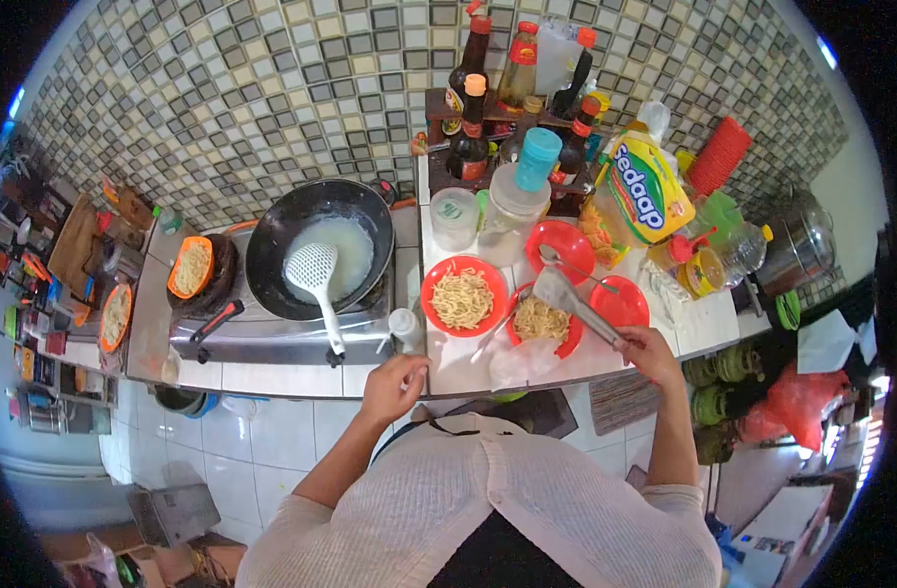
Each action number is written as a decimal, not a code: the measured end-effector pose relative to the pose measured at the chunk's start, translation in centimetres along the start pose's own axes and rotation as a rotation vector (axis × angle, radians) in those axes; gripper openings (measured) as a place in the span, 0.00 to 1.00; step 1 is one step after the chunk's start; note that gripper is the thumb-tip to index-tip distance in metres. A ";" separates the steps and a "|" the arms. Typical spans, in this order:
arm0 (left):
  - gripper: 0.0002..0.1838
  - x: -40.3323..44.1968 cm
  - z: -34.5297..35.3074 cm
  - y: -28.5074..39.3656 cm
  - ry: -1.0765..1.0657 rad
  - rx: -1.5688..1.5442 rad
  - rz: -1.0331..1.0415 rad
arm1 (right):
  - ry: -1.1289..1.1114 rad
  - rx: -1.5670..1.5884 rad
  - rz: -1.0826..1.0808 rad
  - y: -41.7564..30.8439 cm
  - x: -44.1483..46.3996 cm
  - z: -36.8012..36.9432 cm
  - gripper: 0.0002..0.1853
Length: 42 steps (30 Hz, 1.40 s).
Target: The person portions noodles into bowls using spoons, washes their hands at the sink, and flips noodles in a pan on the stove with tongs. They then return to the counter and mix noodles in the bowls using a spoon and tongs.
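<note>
- Tongs [595, 319], seemingly stiff and light, were well clamped at the handle end in our right hand [646, 355].
- Noodles [537, 321], likely soft and slippery, lay in a bowl [571, 343] near the desk's [444, 361] front edge.
- Our left hand [395, 389] curled closed, visibly unladen.

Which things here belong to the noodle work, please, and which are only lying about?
Probably in use:
- tongs, in the right hand
- noodles
- red bowls
- wok and skimmer

Apparently lying about:
- Sedaap pack
- clear bottle
- dark bottles
- red stack
</note>
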State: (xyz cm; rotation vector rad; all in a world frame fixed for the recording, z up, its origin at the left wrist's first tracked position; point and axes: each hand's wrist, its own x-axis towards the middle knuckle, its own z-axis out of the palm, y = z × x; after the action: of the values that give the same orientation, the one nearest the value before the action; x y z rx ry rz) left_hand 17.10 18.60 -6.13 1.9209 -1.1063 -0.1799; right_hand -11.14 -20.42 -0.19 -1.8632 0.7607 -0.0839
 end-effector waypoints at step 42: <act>0.11 -0.5 18.2 14.7 0.484 0.248 -0.546 | -0.185 -0.784 -0.744 -0.9 8.5 -8.4 0.15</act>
State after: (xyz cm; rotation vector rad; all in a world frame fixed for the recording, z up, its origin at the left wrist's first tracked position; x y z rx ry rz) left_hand -1.66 4.59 -6.08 2.2918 -0.2814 0.1302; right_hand -7.32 -31.58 1.70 -2.7753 -0.1071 -0.0886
